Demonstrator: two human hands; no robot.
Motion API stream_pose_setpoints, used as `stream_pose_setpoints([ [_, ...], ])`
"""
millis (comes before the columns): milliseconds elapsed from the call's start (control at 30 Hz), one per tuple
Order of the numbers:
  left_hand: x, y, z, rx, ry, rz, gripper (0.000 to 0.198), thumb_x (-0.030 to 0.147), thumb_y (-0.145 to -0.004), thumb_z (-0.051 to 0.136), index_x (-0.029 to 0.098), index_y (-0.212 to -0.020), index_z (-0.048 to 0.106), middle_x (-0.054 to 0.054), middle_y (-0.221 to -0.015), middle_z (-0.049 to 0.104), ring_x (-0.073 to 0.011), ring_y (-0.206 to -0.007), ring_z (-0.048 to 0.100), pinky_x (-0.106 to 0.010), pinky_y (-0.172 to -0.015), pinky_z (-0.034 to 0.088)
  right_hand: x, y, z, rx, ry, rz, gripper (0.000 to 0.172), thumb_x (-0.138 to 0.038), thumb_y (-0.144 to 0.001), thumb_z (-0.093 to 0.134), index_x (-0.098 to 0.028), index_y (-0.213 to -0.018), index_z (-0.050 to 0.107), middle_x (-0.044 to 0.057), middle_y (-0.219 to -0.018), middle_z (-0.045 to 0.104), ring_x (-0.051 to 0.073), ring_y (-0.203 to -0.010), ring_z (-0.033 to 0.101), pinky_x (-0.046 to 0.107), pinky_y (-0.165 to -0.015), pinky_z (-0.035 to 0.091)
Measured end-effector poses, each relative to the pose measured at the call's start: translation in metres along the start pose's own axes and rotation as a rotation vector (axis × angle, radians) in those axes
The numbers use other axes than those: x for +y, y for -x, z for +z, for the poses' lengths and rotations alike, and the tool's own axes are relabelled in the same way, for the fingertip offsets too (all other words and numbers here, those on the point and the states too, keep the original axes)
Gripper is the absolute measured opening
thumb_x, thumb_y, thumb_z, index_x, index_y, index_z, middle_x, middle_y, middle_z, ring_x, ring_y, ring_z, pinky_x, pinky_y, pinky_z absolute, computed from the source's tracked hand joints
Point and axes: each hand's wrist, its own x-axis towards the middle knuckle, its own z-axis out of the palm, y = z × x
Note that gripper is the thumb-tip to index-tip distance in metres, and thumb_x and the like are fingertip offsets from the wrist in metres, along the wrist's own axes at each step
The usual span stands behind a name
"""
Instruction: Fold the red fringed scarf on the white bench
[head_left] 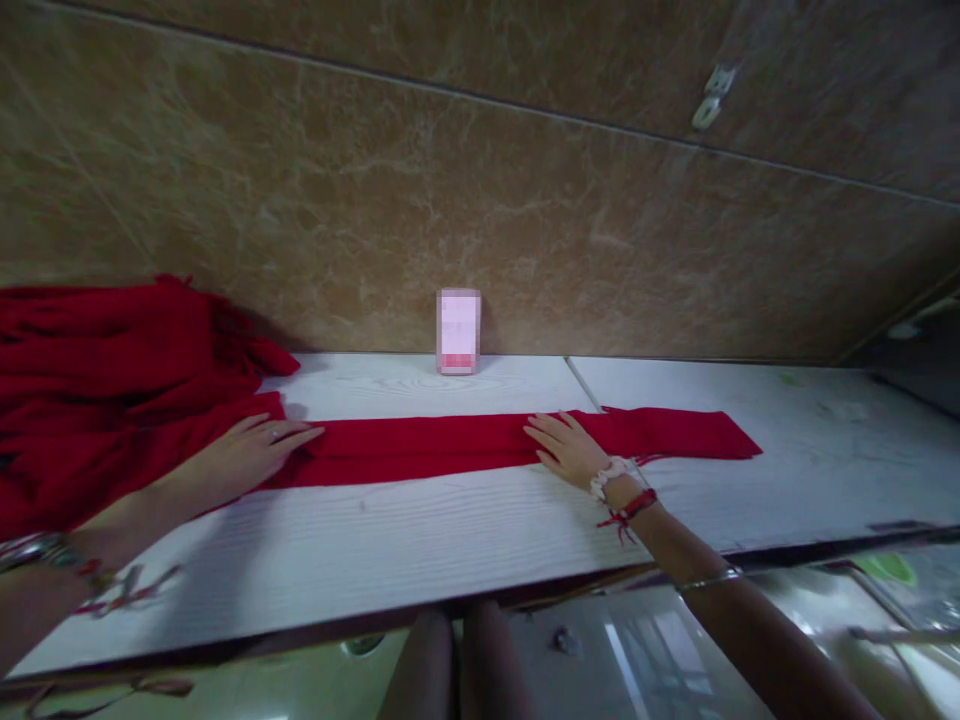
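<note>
A long red cloth [442,445] lies folded into a narrow strip across the white table [420,540]. My left hand [251,452] rests flat on the strip's left part, fingers stretched out. My right hand [566,447] lies flat on the strip toward its right end, fingers spread. Neither hand grips anything. Bracelets and red strings hang at both wrists.
A heap of more red cloth [97,370] sits at the table's left end. A small pink card [458,331] stands against the brown marble wall [480,200]. The table's front edge runs below my arms, with a shiny floor beneath.
</note>
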Motion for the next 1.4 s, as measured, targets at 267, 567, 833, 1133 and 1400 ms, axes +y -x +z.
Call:
stream_pose_setpoints([
  [267,0.040,-0.044,-0.018,-0.096,-0.106,0.090,0.048,0.014,-0.070,0.036,0.022,-0.113,0.056,-0.006,-0.096,0.064,-0.0231,-0.086,0.057,-0.039,-0.082,0.041,0.042,0.043,-0.018,0.000,-0.050,0.210,0.050,-0.034,-0.083,0.041,-0.020,-0.131,0.036,0.011,-0.132,0.043,0.025,-0.124,0.034,0.050,-0.099,0.030],
  [567,0.047,-0.045,-0.034,-0.077,-0.024,-0.021,0.042,0.022,-0.079,0.029,0.025,-0.111,0.058,-0.005,-0.098,0.060,-0.0201,-0.075,0.057,-0.032,-0.069,0.046,0.048,0.047,0.000,-0.024,-0.020,0.128,0.039,-0.023,-0.083,0.036,-0.016,-0.119,0.052,0.010,-0.125,0.051,0.021,-0.117,0.044,0.041,-0.098,0.038],
  [833,0.050,-0.007,-0.005,-0.167,0.006,0.109,0.042,0.014,-0.079,0.031,0.025,-0.110,0.059,-0.007,-0.096,0.061,-0.0184,-0.079,0.059,-0.029,-0.071,0.047,0.054,0.042,0.003,-0.113,-0.020,0.083,0.047,-0.008,-0.076,0.032,-0.020,-0.116,0.056,0.004,-0.115,0.059,0.018,-0.109,0.052,0.037,-0.094,0.043],
  [1133,0.054,-0.003,-0.026,-0.061,-0.083,0.346,0.038,0.009,-0.084,0.030,0.020,-0.105,0.059,-0.006,-0.089,0.063,-0.0153,-0.074,0.059,-0.025,-0.067,0.048,0.053,0.053,-0.008,0.187,-0.006,0.112,0.040,-0.010,-0.079,0.033,-0.016,-0.108,0.059,0.007,-0.105,0.065,0.017,-0.097,0.060,0.031,-0.084,0.050],
  [1400,0.073,-0.018,-0.022,-0.129,-0.041,0.307,0.036,0.013,-0.083,0.037,0.021,-0.112,0.057,-0.007,-0.098,0.061,-0.0174,-0.083,0.058,-0.030,-0.075,0.046,0.017,0.020,0.004,0.028,0.092,-0.103,0.046,-0.004,-0.076,0.037,-0.015,-0.118,0.052,0.010,-0.122,0.054,0.020,-0.115,0.047,0.038,-0.095,0.041],
])
